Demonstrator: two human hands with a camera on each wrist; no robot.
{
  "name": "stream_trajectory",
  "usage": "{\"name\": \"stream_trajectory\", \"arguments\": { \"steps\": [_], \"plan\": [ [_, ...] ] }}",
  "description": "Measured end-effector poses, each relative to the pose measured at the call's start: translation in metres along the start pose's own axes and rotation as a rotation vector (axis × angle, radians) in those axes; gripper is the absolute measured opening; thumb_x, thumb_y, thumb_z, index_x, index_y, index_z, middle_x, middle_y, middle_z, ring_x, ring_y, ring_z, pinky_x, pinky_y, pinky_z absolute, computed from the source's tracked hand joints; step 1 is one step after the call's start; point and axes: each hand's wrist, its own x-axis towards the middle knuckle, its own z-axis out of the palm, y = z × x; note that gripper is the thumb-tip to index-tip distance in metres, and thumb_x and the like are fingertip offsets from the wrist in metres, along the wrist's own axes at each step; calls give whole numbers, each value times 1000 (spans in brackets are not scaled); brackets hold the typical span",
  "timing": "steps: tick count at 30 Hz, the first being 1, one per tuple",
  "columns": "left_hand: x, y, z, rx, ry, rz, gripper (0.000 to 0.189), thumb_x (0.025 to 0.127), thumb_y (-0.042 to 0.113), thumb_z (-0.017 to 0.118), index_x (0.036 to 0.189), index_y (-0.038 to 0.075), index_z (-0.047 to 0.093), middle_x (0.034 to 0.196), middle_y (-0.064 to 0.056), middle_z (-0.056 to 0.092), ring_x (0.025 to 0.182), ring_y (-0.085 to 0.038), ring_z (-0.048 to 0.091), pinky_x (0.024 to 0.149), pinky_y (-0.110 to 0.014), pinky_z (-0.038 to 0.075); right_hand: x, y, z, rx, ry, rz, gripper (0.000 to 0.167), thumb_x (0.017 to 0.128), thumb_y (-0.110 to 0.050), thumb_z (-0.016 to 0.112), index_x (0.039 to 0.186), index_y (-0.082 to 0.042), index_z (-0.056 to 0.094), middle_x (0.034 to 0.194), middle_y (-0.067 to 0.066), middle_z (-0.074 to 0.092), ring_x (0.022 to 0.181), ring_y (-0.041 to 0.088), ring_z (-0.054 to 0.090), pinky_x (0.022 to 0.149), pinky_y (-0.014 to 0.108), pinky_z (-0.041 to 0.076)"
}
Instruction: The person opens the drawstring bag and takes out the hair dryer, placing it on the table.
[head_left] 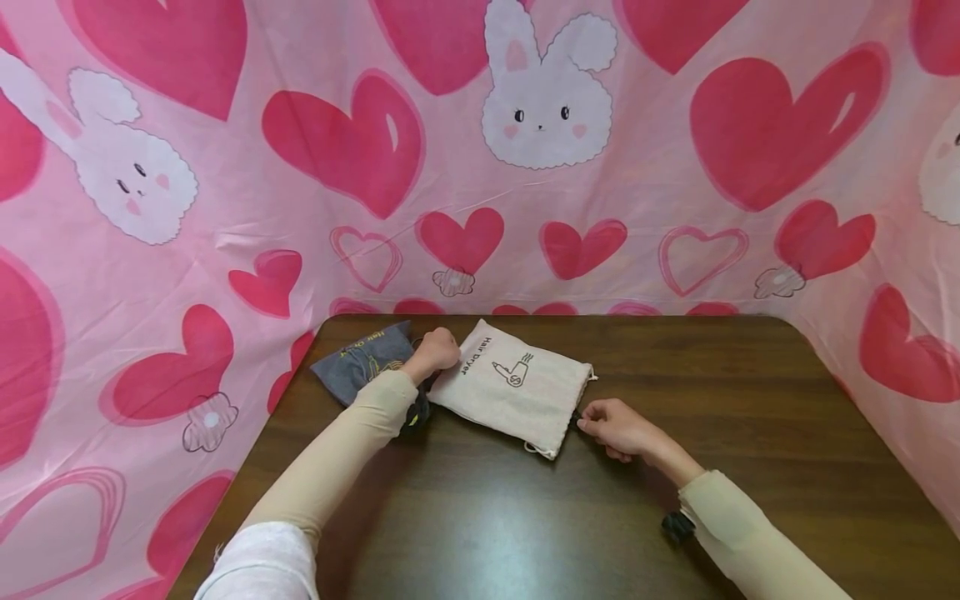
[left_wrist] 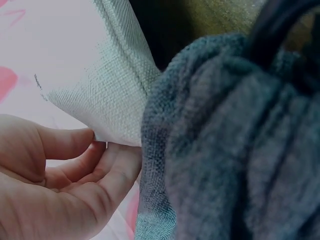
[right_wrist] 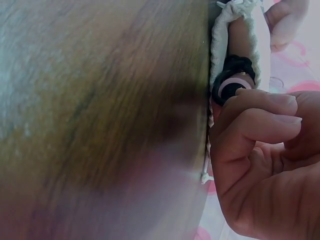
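A cream drawstring bag (head_left: 517,396) printed "Hair Dryer" lies flat on the table. My left hand (head_left: 438,352) pinches its closed end, with thumb and fingers at a corner (left_wrist: 112,122) in the left wrist view. My right hand (head_left: 618,429) is at the open mouth, its fingers curled on a black cord (head_left: 576,418). In the right wrist view, the coiled black cord (right_wrist: 240,64) and a round pink-and-black end (right_wrist: 235,84) show inside the mouth. The rest of that item is hidden in the bag, and the fingertips' exact hold is partly hidden.
A dark grey drawstring bag (head_left: 345,379) with yellow "Hair Dryer" print lies left of the cream one, gathered at its mouth, with a black cord beside it. The brown wooden table (head_left: 480,517) meets a pink heart-and-rabbit cloth (head_left: 637,183) behind and at the sides.
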Motion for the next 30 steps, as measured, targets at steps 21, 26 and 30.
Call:
{"name": "stream_trajectory", "arguments": {
  "steps": [21, 26, 30],
  "plan": [
    [78, -52, 36, 14, -2, 34, 39, 94, 4, 48, 56, 13, 41, 54, 1, 31, 45, -16, 29, 45, -32, 31, -6, 0, -3, 1, -16, 10, 14, 106, -15, 62, 105, -1, 62, 67, 3, 50, 44, 12, 38, 41, 26, 33],
    [67, -44, 31, 24, 15, 55, 39, 92, 2, 47, 56, 14, 39, 53, 2, 30, 46, -15, 30, 45, -31, 31, -8, 1, -4, 9, -17, 22, 14, 106, -15, 62, 106, -1, 62, 67, 3, 49, 44, 12, 39, 41, 25, 34],
    [50, -32, 22, 24, 5, 45, 41, 94, 0, 45, 56, 13, 36, 53, 2, 29, 47, -15, 27, 46, -30, 30, -10, 2, -4, 13, -20, 26, 14, 106, -14, 62, 106, 0, 61, 66, 3, 49, 44, 12, 39, 41, 25, 34]
  ]
}}
